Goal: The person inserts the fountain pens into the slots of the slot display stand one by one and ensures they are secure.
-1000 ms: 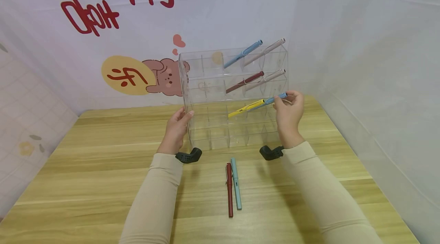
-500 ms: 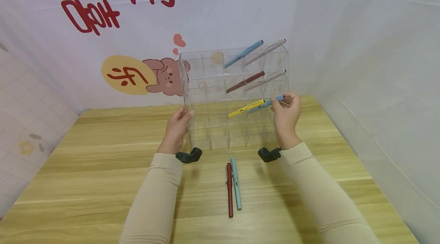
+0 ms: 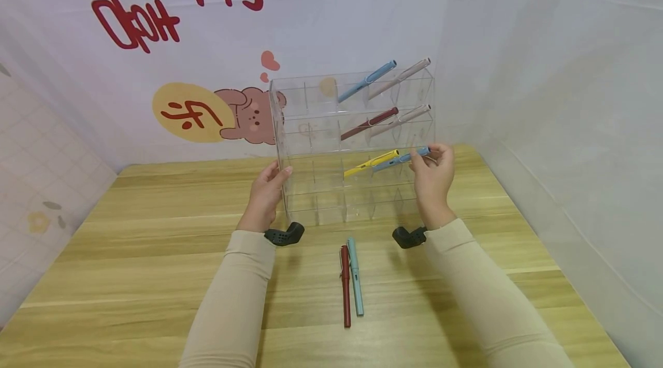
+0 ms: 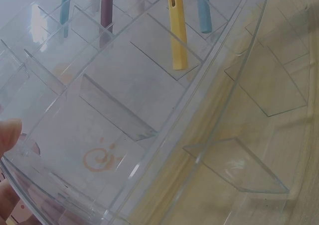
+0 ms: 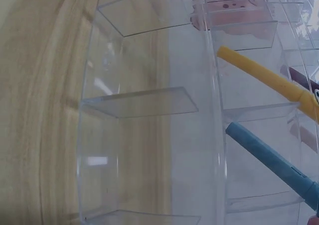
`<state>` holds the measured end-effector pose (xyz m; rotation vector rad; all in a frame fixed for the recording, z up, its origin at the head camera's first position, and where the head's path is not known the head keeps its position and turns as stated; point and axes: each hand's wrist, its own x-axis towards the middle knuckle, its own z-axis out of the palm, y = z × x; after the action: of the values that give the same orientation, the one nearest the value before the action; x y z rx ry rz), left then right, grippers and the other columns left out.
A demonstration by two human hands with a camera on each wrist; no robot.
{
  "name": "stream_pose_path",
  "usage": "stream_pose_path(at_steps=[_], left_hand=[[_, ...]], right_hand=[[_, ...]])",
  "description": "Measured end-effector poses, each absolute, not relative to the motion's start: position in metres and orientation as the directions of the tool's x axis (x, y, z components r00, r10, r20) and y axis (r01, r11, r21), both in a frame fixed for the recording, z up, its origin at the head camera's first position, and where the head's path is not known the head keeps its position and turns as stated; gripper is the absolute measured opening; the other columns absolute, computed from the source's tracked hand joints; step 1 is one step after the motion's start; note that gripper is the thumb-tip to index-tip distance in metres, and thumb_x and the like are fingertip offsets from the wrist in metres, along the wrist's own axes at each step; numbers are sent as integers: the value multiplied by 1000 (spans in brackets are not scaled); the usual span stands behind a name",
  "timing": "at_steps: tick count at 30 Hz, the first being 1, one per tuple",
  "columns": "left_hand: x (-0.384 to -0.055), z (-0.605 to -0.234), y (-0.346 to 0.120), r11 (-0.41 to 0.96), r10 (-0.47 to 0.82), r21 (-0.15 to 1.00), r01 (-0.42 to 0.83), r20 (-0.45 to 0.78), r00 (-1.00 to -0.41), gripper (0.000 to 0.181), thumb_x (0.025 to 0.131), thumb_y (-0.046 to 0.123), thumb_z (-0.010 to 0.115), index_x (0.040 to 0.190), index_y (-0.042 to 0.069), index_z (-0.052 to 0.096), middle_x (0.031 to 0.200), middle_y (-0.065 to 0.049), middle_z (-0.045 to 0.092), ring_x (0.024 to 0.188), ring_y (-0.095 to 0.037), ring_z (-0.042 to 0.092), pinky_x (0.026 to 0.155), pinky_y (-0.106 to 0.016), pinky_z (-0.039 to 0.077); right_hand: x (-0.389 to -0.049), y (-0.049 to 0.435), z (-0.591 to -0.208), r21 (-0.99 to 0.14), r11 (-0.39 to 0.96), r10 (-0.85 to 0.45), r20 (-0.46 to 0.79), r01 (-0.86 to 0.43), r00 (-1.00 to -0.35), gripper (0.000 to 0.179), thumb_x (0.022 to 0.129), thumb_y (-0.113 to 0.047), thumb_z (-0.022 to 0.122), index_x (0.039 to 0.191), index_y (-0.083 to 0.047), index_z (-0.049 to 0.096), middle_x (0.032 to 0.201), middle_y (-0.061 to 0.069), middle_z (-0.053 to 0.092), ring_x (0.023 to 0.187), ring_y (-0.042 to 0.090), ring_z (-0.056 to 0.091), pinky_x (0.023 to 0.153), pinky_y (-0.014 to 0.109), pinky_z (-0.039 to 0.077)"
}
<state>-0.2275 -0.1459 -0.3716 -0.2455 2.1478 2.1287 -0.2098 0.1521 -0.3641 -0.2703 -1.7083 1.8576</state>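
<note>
blue pen (image 3: 404,158), third tier of clear rack (image 3: 300,133), cap end pinched between thumb and fingers of right hand (image 3: 434,181) (left hand (image 3: 266,195) gripping rack's side edge)

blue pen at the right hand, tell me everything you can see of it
The blue pen is slim and straight, with a smooth, opaque barrel that looks like plastic and a small slot along it. It slants in the clear rack's third row from the top, its lower end to the left. The right hand pinches it near the raised end. A clear divider separates its lower end from the yellow pen's. Whether that end rests on the shelf is unclear.
</note>
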Motion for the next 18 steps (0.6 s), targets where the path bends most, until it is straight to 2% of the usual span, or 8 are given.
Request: stream_pose_path(at_steps=[9,18], left_hand=[[-227,-372,-146,11,-48,982,-189,-189,-981,61,97,33,59,151,17,35,151,-9,34,136,-27,35,111,-47,30],[-228,-373,-146,12,-46,983,-184,-183,-982,61,97,33,58,151,16,34,153,-10,31,139,-28,31,112,-49,28]], right_hand=[[-209,155,-368,-957,-5,543,242,-291,-804,27,91,-2,63,110,-9,45,105,1,47,88,12,58,74,20,51],[-197,156,-364,-973,-37,543,172,-228,-822,48,89,1,61,132,-1,41,119,2,43,110,19,54,92,27,48]])
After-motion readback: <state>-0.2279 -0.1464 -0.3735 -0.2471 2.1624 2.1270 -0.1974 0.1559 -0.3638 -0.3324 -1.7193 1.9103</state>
